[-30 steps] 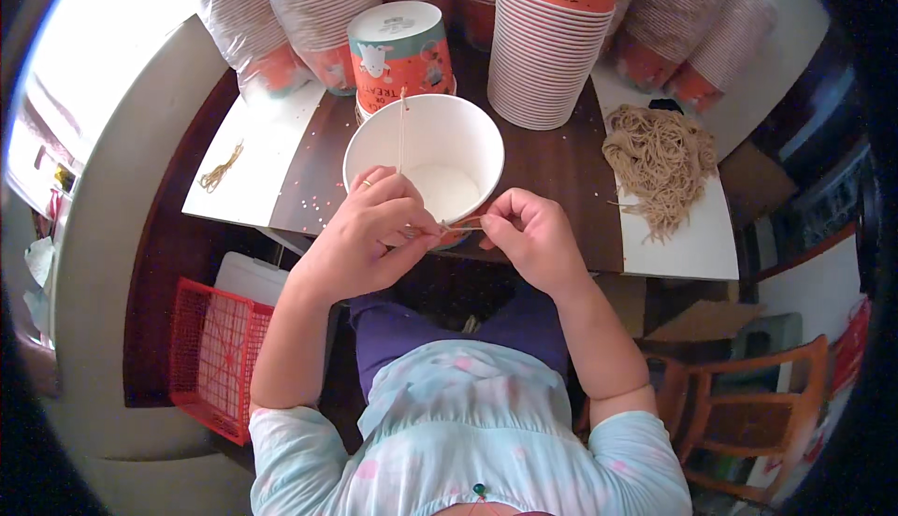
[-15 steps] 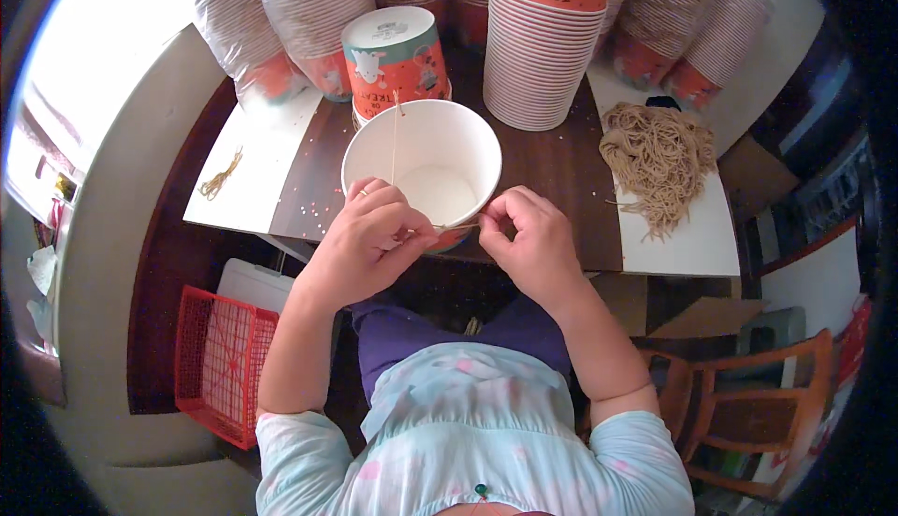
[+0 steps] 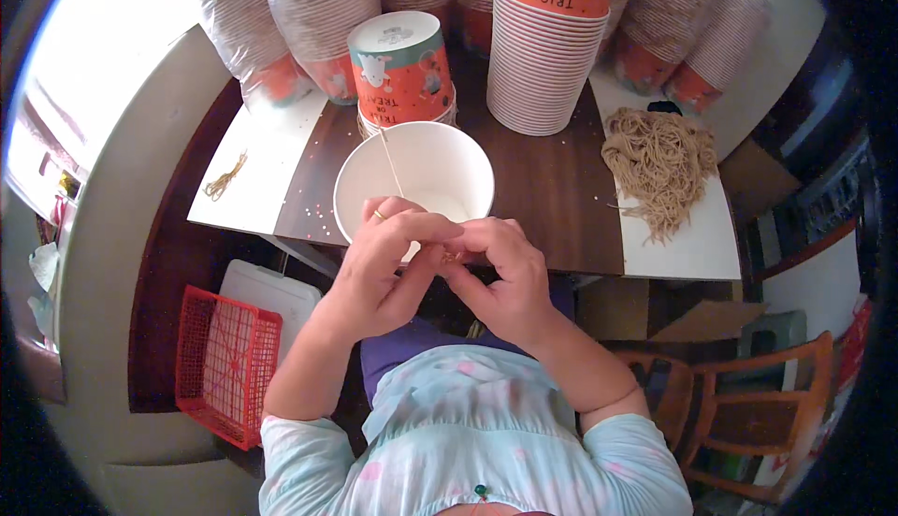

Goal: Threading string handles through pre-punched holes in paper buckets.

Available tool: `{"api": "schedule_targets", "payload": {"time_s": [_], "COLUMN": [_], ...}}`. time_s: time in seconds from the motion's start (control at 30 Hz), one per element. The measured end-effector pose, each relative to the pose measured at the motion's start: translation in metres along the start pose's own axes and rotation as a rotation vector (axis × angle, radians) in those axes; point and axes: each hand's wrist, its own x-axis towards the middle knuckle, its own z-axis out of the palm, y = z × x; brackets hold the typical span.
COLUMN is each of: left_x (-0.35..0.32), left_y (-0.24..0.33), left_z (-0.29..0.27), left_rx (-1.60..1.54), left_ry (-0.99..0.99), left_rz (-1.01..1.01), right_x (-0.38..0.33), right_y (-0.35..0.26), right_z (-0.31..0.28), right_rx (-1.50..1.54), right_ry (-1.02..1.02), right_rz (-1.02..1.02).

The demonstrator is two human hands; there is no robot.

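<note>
A white-lined paper bucket (image 3: 360,174) stands at the table's near edge with its opening toward me. A thin tan cord (image 3: 390,162) runs from its far rim down across the opening toward my hands. My left hand (image 3: 388,259) is closed at the near rim, its thumb and fingers pinching the cord. Right beside it, my right hand (image 3: 510,277) pinches the cord too, and the fingertips of both hands meet. A small bit of cord shows between them; the near rim is mostly covered by my fingers.
Behind stand an upside-down orange and teal bucket (image 3: 402,72) and a tall bucket stack (image 3: 543,62). Wrapped stacks (image 3: 318,11) line the back. A heap of tan cords (image 3: 659,165) lies right, a small bundle (image 3: 225,177) left. Below are a red basket (image 3: 227,366) and a wooden chair (image 3: 758,408).
My hands have come together at the near rim, the right one moving left. The bucket has shifted slightly toward me and left, and the cord across its opening now slants.
</note>
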Motion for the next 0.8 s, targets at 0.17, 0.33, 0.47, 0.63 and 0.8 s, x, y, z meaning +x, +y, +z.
{"api": "schedule_targets", "payload": {"time_s": [0.17,0.33,0.47,0.63,0.8], "left_x": [-0.008,-0.002,0.005,0.011,0.023], "left_y": [-0.002,0.0,-0.012,-0.008,-0.022], "left_z": [0.011,0.023,0.022,0.025,0.02], "left_rx": [-0.125,-0.69,-0.392,-0.525,-0.812], "left_ry": [0.156,0.347,0.204,0.312,0.618], "left_rz": [-0.038,-0.172,0.007,-0.05,-0.021], "right_x": [0.0,0.003,0.006,0.002,-0.006], "right_y": [-0.005,-0.006,-0.017,-0.005,0.004], "right_z": [-0.001,-0.008,-0.008,-0.01,-0.011], "right_rx": [0.129,0.109,0.111,-0.001,-0.255], "right_ry": [-0.028,0.026,0.012,0.043,0.037], "right_rz": [0.164,0.109,0.292,0.159,-0.022]}}
